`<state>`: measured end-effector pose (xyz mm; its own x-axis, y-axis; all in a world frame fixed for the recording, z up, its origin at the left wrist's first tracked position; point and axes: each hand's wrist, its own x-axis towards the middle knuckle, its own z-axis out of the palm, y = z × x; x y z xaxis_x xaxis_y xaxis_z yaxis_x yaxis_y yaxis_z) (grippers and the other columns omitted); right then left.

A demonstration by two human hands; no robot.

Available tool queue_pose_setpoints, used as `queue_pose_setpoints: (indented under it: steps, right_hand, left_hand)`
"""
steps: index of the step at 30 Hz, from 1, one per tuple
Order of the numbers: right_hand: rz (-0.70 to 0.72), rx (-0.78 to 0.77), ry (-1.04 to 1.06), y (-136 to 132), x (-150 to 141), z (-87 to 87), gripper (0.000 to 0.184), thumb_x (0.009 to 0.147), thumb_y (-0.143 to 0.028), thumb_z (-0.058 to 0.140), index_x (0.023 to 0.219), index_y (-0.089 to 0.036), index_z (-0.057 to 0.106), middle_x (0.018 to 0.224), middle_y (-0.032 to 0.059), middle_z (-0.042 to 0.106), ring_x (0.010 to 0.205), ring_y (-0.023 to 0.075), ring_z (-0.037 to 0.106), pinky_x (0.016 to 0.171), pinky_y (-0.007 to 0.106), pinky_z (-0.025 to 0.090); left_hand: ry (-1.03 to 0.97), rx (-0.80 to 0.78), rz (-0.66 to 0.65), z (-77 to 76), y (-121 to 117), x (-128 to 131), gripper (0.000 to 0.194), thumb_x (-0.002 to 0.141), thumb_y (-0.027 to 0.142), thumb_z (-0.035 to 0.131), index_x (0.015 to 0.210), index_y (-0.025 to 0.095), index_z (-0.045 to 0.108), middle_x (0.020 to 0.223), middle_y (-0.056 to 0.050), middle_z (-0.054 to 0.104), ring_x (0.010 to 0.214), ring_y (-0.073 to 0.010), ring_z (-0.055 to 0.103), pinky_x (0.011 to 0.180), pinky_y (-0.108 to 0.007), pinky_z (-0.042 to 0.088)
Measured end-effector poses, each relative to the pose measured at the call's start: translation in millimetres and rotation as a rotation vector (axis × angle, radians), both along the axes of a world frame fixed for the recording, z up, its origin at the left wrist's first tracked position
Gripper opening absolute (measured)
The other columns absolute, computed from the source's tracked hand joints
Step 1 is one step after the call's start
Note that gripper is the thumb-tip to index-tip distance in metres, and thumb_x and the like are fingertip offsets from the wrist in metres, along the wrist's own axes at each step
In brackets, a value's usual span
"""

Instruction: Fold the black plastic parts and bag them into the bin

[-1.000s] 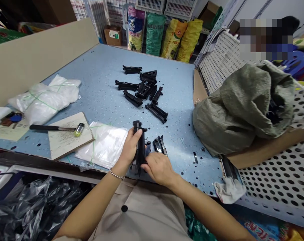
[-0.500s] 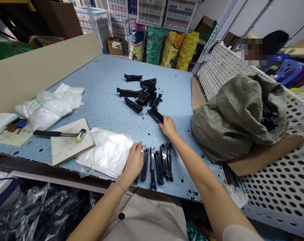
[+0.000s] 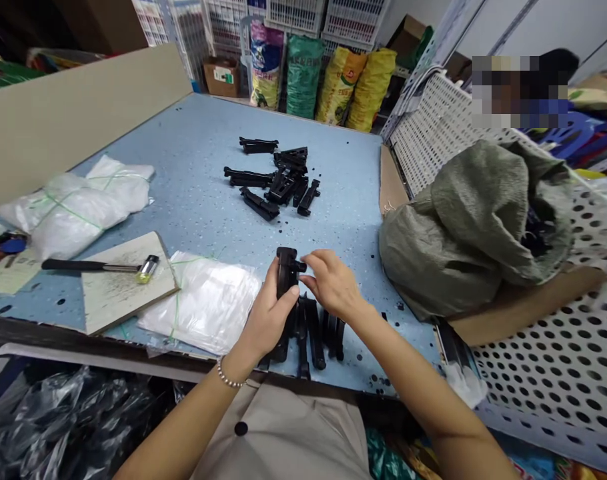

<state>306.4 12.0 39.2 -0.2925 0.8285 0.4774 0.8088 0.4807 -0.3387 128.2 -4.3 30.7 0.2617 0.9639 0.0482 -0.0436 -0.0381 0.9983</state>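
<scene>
Upright in my left hand is a black plastic part, long and narrow, with a short peg sticking out to the right near its top. My fingers wrap its left side and my thumb lies across its front. My right hand has its thumb and fingertips around the end of that peg. Below both hands, several similar black parts lie side by side near the table's front edge, partly covered by the held one. Farther back is a loose heap of more black parts.
Left of my hands are a stack of clear plastic bags, a board with a hammer on it, and bundled bags. A grey-green sack leans against a white perforated crate at right. Another person is behind it.
My right hand has drawn a black part from the heap back towards me. My left hand has risen from the front row and now grips that part. The view has shifted slightly.
</scene>
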Motion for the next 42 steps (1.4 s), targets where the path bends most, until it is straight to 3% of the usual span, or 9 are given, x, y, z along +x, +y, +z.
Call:
queue_pose_setpoints:
  steps: [4, 10, 14, 21, 25, 29, 33, 37, 42]
  right_hand:
    - [0.071, -0.077, -0.094, 11, -5, -2.3, 0.035, 0.101, -0.041, 0.030, 0.092, -0.019, 0.056, 0.080, 0.0067, 0.059, 0.074, 0.0194, 0.054, 0.066, 0.031, 0.042]
    - [0.143, -0.242, -0.067, -48, -40, -23.1, 0.041, 0.101, -0.043, 0.027, 0.083, -0.019, 0.053, 0.075, 0.0039, 0.059, 0.066, 0.0161, 0.053, 0.061, 0.028, 0.035]
    - [0.186, -0.324, -0.038, -64, -42, -31.7, 0.042, 0.102, -0.041, 0.026, 0.075, -0.020, 0.051, 0.068, 0.0020, 0.057, 0.061, 0.0146, 0.050, 0.060, 0.027, 0.033]
    - [-0.283, -0.465, 0.104, 69, -6, -23.3, 0.033, 0.099, -0.039, 0.031, 0.111, -0.020, 0.056, 0.103, 0.0081, 0.061, 0.093, 0.0201, 0.058, 0.079, 0.030, 0.042]
    - [-0.574, -0.502, 0.088, 161, -9, -17.1, 0.047, 0.095, -0.039, 0.042, 0.138, -0.022, 0.041, 0.136, 0.0178, 0.042, 0.116, 0.0307, 0.050, 0.092, 0.042, 0.041]
    - [-0.589, -0.502, 0.127, 196, 0, -9.7, 0.041, 0.093, -0.026, 0.039, 0.130, -0.014, 0.049, 0.123, 0.0206, 0.054, 0.111, 0.0316, 0.054, 0.092, 0.046, 0.042]
    - [-0.510, -0.457, 0.157, 156, 5, -15.7, 0.042, 0.089, -0.013, 0.030, 0.126, -0.013, 0.050, 0.117, 0.0154, 0.061, 0.109, 0.0252, 0.055, 0.095, 0.039, 0.042]
    - [-0.233, -0.307, 0.145, 53, -22, -29.4, 0.040, 0.089, -0.015, 0.038, 0.127, -0.014, 0.049, 0.121, 0.0148, 0.059, 0.111, 0.0263, 0.054, 0.098, 0.044, 0.042]
    - [0.114, -0.279, 0.238, -15, -32, -17.0, 0.042, 0.095, -0.031, 0.045, 0.135, -0.021, 0.035, 0.114, 0.0107, 0.063, 0.093, 0.0210, 0.061, 0.083, 0.038, 0.051]
  left_hand:
    - [0.062, -0.023, -0.009, 2.9, 1, -6, 0.048, 0.087, 0.037, 0.055, 0.132, 0.022, 0.049, 0.111, -0.007, 0.063, 0.103, -0.0238, 0.059, 0.092, -0.040, 0.048]
    - [0.062, -0.123, 0.069, -0.4, 24, -17, 0.044, 0.087, 0.043, 0.051, 0.124, 0.019, 0.051, 0.089, -0.003, 0.065, 0.071, -0.0167, 0.062, 0.068, -0.032, 0.053]
    - [0.370, -0.046, 0.051, -5.9, 33, -40, 0.045, 0.090, 0.047, 0.044, 0.122, 0.018, 0.053, 0.098, -0.008, 0.068, 0.082, -0.0226, 0.065, 0.073, -0.035, 0.051]
    - [1.033, -0.057, -0.154, -31.9, 11, -43, 0.056, 0.097, 0.042, 0.025, 0.139, 0.010, 0.042, 0.098, -0.019, 0.072, 0.092, -0.0334, 0.069, 0.077, -0.039, 0.048]
    - [1.116, -0.036, -0.189, -43.7, -11, -22, 0.058, 0.097, 0.041, 0.023, 0.146, 0.011, 0.033, 0.091, -0.018, 0.072, 0.085, -0.0334, 0.070, 0.072, -0.039, 0.049]
    - [0.902, 0.097, -0.101, -46.7, -13, -31, 0.052, 0.095, 0.042, 0.031, 0.135, 0.015, 0.049, 0.114, -0.018, 0.065, 0.104, -0.0318, 0.063, 0.086, -0.042, 0.049]
    - [0.440, -0.032, -0.052, -40.6, 13, -35, 0.047, 0.090, 0.046, 0.043, 0.128, 0.019, 0.054, 0.115, -0.014, 0.062, 0.106, -0.0266, 0.060, 0.094, -0.042, 0.047]
    - [-0.121, -0.302, 0.110, -26.0, 51, -11, 0.071, 0.085, 0.049, 0.056, 0.145, 0.024, 0.027, 0.133, -0.014, 0.049, 0.108, -0.0221, 0.059, 0.089, -0.035, 0.050]
    - [-0.288, -0.459, 0.059, -6.1, 59, -6, 0.061, 0.075, 0.041, 0.067, 0.129, 0.023, 0.045, 0.095, -0.002, 0.059, 0.071, -0.0134, 0.060, 0.062, -0.025, 0.050]
